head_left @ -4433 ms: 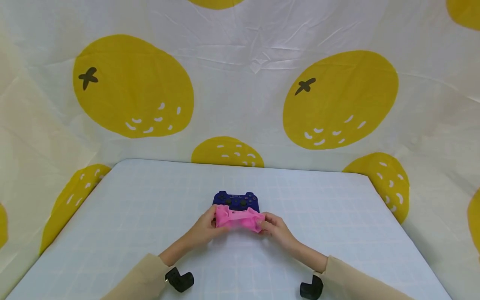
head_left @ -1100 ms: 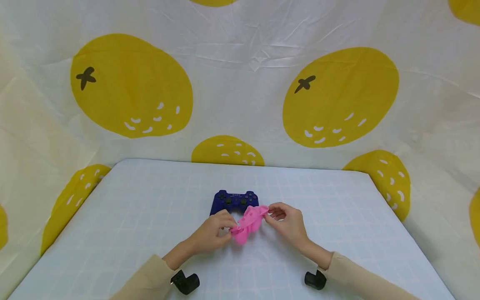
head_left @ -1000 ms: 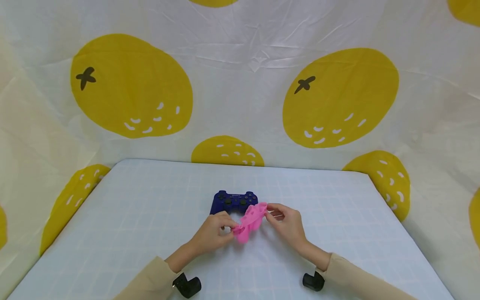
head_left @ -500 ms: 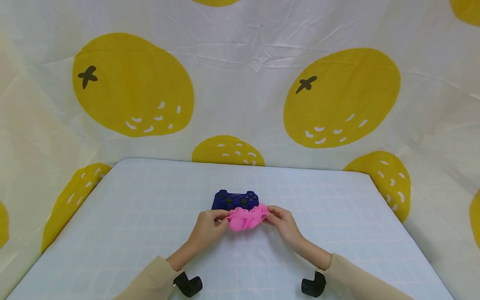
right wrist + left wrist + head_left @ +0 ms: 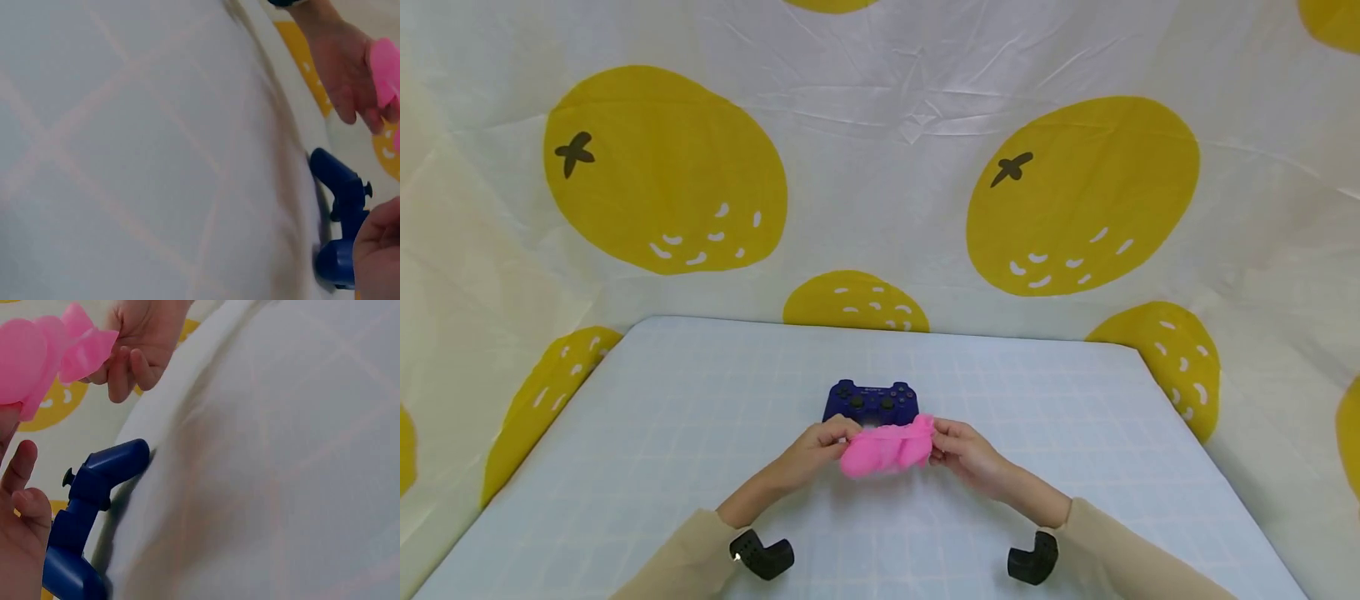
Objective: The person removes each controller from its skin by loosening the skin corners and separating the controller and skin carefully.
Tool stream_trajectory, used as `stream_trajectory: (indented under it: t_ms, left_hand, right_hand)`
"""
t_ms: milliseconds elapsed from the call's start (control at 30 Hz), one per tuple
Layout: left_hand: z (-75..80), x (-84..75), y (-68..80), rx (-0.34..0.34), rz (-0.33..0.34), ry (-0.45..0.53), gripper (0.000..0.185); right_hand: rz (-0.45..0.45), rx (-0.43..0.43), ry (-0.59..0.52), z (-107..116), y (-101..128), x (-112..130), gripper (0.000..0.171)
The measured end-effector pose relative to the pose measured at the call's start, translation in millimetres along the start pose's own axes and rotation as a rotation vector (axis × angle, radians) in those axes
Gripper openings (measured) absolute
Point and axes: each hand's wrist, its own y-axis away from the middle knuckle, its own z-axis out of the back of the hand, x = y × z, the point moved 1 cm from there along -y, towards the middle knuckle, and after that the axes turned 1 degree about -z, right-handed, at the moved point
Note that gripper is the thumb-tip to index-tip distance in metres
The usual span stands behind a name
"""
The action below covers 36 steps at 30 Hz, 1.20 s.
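Pinching opposite ends of pink silicone cover, left hand at its left edge and right hand at its right edge, held crumpled just above light gridded table, directly in front of blue game controller lying flat on table.

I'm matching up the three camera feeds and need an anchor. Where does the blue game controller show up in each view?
Head view: the blue game controller lies mid-table, just beyond both hands.
Left wrist view: it sits at lower left, seen from the side.
Right wrist view: it sits at lower right, by the table's edge.
Shared landmark: the pink cover, pinched between both hands, shows upper left and upper right in the wrist views.
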Motion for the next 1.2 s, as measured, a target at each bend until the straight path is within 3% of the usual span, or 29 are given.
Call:
stream_trajectory:
  t_ms: [133, 267, 333, 467, 533, 633, 733, 833, 933, 1067, 1200]
  left_hand:
    - [-0.9, -4.4, -3.5, 0.161, -0.101, 0.096, 0.014]
    - [1.4, -9.6, -7.1, 0.313, -0.157, 0.071, 0.016]
    - [5.5, -11.5, -6.6, 0.337, -0.120, 0.053, 0.018]
    - [13.5, -14.1, -2.6, 0.339, 0.021, 0.035, 0.020]
    - [13.5, -14.2, -1.8, 0.349, 0.038, 0.028, 0.019]
    - [8.9, -13.0, -1.8, 0.326, -0.001, 0.024, 0.015]
    - [3.5, -9.4, -1.7, 0.235, -0.025, -0.001, 0.011]
    - [-1.4, -6.3, -1.5, 0.105, 0.000, -0.063, 0.026]
    - [-5.7, -4.3, -1.0, 0.009, 0.045, -0.121, 0.029]
    - [-10.0, -4.8, -2.6, 0.000, 0.096, -0.133, 0.022]
    - [-14.3, -7.7, -5.4, 0.021, 0.190, -0.105, 0.015]
  right_hand:
    - [0.051, 0.186, 0.008, 5.8, -2.1, 0.0, 0.031]
    - [0.104, 0.335, 0.144, 13.4, -2.5, 5.9, 0.033]
    - [0.130, 0.383, 0.236, 18.4, -1.0, 10.5, 0.032]
    - [0.178, 0.444, 0.377, 21.0, 2.5, 18.7, 0.029]
    - [0.198, 0.455, 0.422, 18.7, 3.3, 20.8, 0.028]
    - [0.226, 0.446, 0.430, 15.0, 3.6, 20.2, 0.026]
    - [0.196, 0.411, 0.394, 14.5, 4.0, 17.5, 0.026]
    - [0.227, 0.375, 0.337, 12.4, 2.3, 15.2, 0.026]
    - [0.303, 0.325, 0.283, 8.8, 0.0, 11.6, 0.024]
    - [0.290, 0.208, 0.205, 5.0, -0.9, 3.3, 0.032]
    - [0.172, 0.035, 0.224, 1.6, -0.5, -5.7, 0.061]
